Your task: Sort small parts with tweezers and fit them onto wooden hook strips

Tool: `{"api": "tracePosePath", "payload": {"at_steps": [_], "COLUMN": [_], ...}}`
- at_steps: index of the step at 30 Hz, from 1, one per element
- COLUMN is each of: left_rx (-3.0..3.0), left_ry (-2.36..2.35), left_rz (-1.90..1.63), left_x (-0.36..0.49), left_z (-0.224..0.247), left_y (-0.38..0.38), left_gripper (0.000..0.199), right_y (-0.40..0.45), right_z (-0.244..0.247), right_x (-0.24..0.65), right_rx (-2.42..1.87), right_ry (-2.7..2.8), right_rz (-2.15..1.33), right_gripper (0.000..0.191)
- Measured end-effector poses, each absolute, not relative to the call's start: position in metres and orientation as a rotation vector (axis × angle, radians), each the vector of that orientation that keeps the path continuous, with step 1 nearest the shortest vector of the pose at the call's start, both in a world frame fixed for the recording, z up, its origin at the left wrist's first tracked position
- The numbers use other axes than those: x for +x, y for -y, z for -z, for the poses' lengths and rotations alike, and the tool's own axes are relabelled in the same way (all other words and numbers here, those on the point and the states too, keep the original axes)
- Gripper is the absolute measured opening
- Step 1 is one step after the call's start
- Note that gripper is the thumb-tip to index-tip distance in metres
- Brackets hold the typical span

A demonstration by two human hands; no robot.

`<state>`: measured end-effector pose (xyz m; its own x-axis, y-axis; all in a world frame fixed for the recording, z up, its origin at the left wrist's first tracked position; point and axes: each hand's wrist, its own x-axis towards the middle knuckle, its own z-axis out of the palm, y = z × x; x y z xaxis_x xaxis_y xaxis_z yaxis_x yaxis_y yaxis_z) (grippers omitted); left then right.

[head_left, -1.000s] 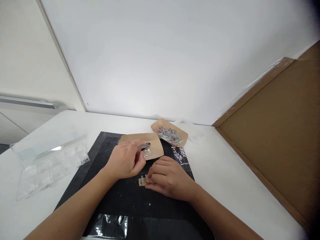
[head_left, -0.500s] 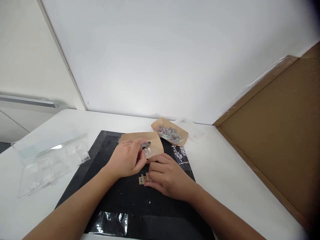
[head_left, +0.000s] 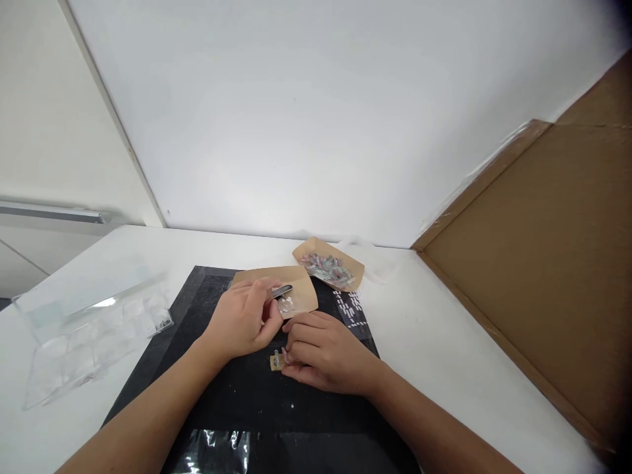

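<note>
My left hand (head_left: 247, 318) is closed in a pinch around what looks like a pair of tweezers (head_left: 282, 291); a dark metal end sticks out over a brown paper tray (head_left: 247, 280). Small whitish bits (head_left: 285, 304) lie in that tray. Close by on the right, my right hand (head_left: 323, 350) has its fingers curled over a small tan block (head_left: 276, 363) on the black mat (head_left: 237, 401). Slim translucent pieces (head_left: 277, 357), one clear and one pinkish, stand at the block. My right fingertips touch the pinkish piece; their undersides are hidden.
Behind, a second brown paper tray (head_left: 307, 248) holds many shiny coloured translucent pieces. A clear compartment box (head_left: 89, 349) lies open at left. White marks cover a dark patch (head_left: 351, 309) at the mat's right. A cardboard panel (head_left: 533, 263) stands at right.
The view has shifted slightly, so things sit a little lower and further left. Both hands keep nearly the same pose; the metal tool end is slightly more exposed.
</note>
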<state>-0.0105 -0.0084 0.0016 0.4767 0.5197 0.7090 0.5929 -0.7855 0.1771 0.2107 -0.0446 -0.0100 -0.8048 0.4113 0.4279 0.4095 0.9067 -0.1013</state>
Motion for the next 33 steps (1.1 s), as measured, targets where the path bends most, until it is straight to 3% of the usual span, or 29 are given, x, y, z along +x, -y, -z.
{"api": "tracePosePath", "payload": {"at_steps": [6, 11, 13, 20, 25, 33], "left_rx": [-2.552, -2.568, -2.59, -2.72, -2.81, -2.864], "left_ry": [1.01, 1.082, 1.101, 1.084, 0.905, 0.818], "left_rz": [1.264, 1.24, 1.217, 1.233, 1.368, 1.419], "left_x": [-0.01, -0.009, -0.009, -0.012, -0.015, -0.018], "left_z": [-0.003, -0.001, -0.001, -0.007, -0.009, -0.006], "left_y": [0.01, 0.011, 0.011, 0.013, 0.011, 0.007], "left_gripper": [0.021, 0.011, 0.007, 0.014, 0.009, 0.028], "right_y": [0.042, 0.043, 0.044, 0.044, 0.046, 0.05], "right_z": [0.002, -0.006, -0.006, -0.001, 0.0, -0.02], "right_x": [0.219, 0.226, 0.226, 0.225, 0.226, 0.235], "right_rx": [-0.668, -0.857, -0.924, -1.005, -1.002, -1.033], "right_ry": [2.601, 2.627, 2.647, 2.628, 2.598, 2.489], "right_rz": [-0.134, -0.329, -0.426, -0.592, -0.654, -0.609], "right_gripper": [0.023, 0.061, 0.065, 0.05, 0.051, 0.054]}}
